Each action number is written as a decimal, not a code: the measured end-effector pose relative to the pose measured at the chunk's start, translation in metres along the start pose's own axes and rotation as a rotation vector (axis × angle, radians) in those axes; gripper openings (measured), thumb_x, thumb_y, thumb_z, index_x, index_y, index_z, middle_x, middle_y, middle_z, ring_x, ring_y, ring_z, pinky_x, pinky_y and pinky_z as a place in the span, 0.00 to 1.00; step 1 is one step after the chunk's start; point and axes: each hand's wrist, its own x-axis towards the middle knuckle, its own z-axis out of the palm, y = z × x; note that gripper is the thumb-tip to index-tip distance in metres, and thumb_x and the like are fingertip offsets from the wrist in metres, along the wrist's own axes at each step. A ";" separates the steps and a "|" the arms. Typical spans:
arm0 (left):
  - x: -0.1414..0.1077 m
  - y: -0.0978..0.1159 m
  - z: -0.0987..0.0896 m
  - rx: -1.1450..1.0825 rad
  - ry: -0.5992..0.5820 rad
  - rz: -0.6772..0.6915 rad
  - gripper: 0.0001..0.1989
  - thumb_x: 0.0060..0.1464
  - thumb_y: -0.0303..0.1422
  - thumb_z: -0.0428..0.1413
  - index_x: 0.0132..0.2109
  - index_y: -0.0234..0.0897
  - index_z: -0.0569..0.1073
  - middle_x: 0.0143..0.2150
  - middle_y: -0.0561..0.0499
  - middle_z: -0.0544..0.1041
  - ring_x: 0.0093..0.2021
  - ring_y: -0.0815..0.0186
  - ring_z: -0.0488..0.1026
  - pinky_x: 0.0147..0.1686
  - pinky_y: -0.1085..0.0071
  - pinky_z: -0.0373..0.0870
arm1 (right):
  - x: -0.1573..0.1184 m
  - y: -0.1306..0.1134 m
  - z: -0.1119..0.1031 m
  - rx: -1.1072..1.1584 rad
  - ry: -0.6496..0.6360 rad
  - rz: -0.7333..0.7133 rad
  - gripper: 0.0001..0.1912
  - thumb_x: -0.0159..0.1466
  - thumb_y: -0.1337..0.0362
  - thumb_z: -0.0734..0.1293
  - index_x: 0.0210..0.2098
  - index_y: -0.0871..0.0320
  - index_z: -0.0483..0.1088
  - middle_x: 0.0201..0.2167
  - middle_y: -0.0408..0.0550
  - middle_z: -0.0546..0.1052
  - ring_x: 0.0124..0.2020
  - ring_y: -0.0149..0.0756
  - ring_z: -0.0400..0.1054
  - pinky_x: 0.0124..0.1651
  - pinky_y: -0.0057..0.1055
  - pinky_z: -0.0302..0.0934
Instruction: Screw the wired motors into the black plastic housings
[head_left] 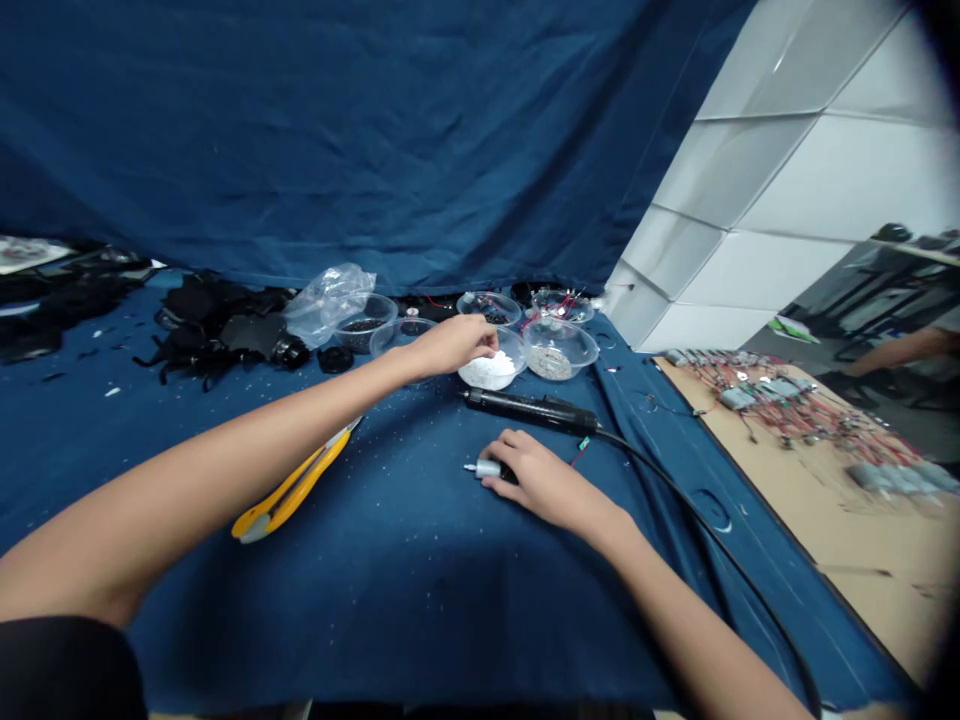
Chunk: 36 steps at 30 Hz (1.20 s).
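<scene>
My left hand [465, 343] is over a clear plastic bowl [517, 342] holding a heap of small white pieces [489, 371]. Its fingertips are pinched together at the heap, and whatever lies between them is too small to make out. Lower down, my right hand [532, 472] rests on the blue cloth with its fingers around a small motor [487, 468]. The motor's silver body and thin shaft point left, and its rear is hidden by the hand. A tiny green board [584, 444] on a red wire shows just behind that hand.
A black electric screwdriver [529, 406] lies between my hands, its cable [679, 505] running down the right side. Yellow-handled scissors [296, 490] lie under my left forearm. More bowls [561, 352], a plastic bag [330, 303] and black parts [225, 325] stand behind. Wired parts [787, 395] cover a board at right.
</scene>
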 end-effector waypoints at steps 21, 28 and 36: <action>-0.247 0.033 0.022 0.467 0.160 -0.588 0.22 0.64 0.43 0.47 0.58 0.34 0.68 0.49 0.40 0.71 0.46 0.50 0.67 0.41 0.58 0.65 | 0.046 -0.039 0.012 -0.071 -0.074 -0.302 0.16 0.69 0.69 0.55 0.50 0.58 0.70 0.43 0.52 0.71 0.44 0.36 0.66 0.48 0.33 0.61; -0.269 0.025 0.036 0.363 0.102 -0.566 0.22 0.63 0.40 0.48 0.59 0.32 0.65 0.45 0.41 0.70 0.43 0.54 0.68 0.43 0.61 0.66 | 0.065 -0.034 0.021 -0.109 -0.105 -0.321 0.12 0.69 0.65 0.57 0.42 0.61 0.71 0.39 0.52 0.71 0.42 0.36 0.65 0.46 0.32 0.60; -0.252 0.039 0.036 0.424 0.208 -0.542 0.17 0.64 0.37 0.47 0.55 0.34 0.68 0.48 0.39 0.71 0.47 0.50 0.66 0.44 0.54 0.61 | 0.051 -0.040 0.013 0.149 0.080 0.022 0.09 0.66 0.60 0.63 0.37 0.60 0.69 0.33 0.48 0.73 0.33 0.32 0.66 0.38 0.29 0.60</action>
